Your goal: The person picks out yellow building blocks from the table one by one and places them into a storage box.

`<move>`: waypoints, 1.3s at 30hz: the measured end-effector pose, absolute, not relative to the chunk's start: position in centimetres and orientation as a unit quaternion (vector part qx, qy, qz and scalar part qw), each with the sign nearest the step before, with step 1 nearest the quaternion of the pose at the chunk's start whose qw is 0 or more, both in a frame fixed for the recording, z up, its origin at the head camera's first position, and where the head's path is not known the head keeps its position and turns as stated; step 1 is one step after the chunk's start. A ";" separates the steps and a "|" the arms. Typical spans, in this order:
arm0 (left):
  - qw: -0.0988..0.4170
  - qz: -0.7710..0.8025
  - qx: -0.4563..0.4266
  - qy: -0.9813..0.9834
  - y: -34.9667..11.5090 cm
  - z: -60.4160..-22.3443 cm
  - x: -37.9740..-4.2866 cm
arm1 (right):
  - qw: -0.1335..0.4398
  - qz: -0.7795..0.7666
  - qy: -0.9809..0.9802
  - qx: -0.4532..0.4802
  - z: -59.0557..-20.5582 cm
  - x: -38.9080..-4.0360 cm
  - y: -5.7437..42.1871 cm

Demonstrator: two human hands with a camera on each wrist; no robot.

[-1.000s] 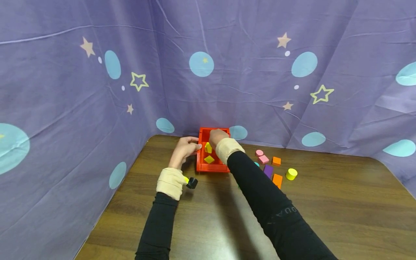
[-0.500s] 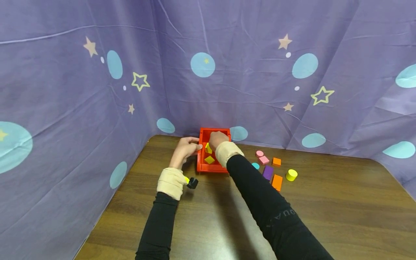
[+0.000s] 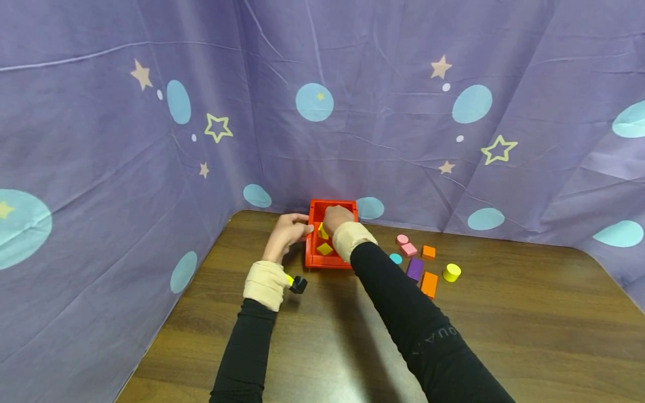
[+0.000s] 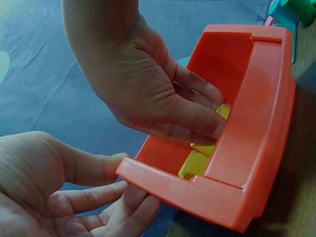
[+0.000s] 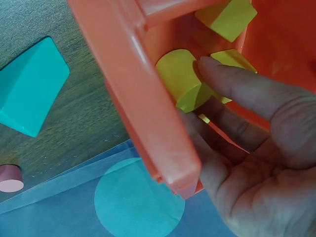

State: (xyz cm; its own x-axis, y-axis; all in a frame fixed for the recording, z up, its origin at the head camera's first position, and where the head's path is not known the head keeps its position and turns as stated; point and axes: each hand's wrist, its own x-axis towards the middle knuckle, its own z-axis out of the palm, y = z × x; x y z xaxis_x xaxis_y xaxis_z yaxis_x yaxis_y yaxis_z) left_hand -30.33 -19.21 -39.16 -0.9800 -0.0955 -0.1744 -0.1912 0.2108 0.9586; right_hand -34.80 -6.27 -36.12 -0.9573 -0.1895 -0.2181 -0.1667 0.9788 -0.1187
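Observation:
My left hand (image 3: 288, 230) holds the side wall of a red box (image 4: 177, 190), thumb on the rim and fingers against the outside. Inside the box is my right hand (image 3: 336, 219), its thumb and fingers round a yellow cylinder (image 5: 180, 79) by the wall in the right wrist view. Two more yellow blocks show there: one block (image 5: 229, 19) farther along the box and another block (image 5: 234, 61) beside the thumb. From the head, a yellow diamond-shaped face (image 3: 325, 248) is visible near the box's front, and the cylinder is hidden behind the right hand.
Right of the box on the wooden table lie loose blocks: pink pieces (image 3: 409, 249), orange ones (image 3: 429, 284), a purple block (image 3: 415, 269), a teal piece (image 3: 395, 258) and a yellow cylinder (image 3: 452, 272). A purple patterned cloth (image 3: 383, 157) hangs right behind the box.
My right hand has shifted slightly toward the front inside the box. Its sleeve has moved a little left, uncovering the teal piece. The left hand keeps its place at the box wall.

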 end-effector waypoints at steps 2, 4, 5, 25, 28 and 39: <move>0.039 0.621 -0.092 0.777 -19.2 -39.2 -30.3 | 0.114 -0.050 0.988 -0.090 -36.1 -34.7 -6.3; 0.040 0.621 -0.092 0.777 -19.2 -39.2 -30.3 | 0.114 -0.051 0.988 -0.088 -36.1 -34.7 -6.2; 0.039 0.621 -0.092 0.777 -19.2 -39.2 -30.2 | 0.114 -0.051 0.988 -0.086 -36.1 -34.7 -6.3; 0.037 0.615 -0.089 0.783 -19.5 -38.9 -30.2 | 0.096 -0.019 0.988 -0.119 -31.2 -33.7 -7.0; 0.033 0.616 -0.086 0.783 -19.5 -38.9 -30.2 | 0.096 -0.018 0.986 -0.133 -30.1 -33.8 -6.8; 0.034 0.622 -0.083 0.778 -19.2 -39.3 -30.5 | 0.055 -0.023 0.985 -0.164 -27.9 -34.6 -4.2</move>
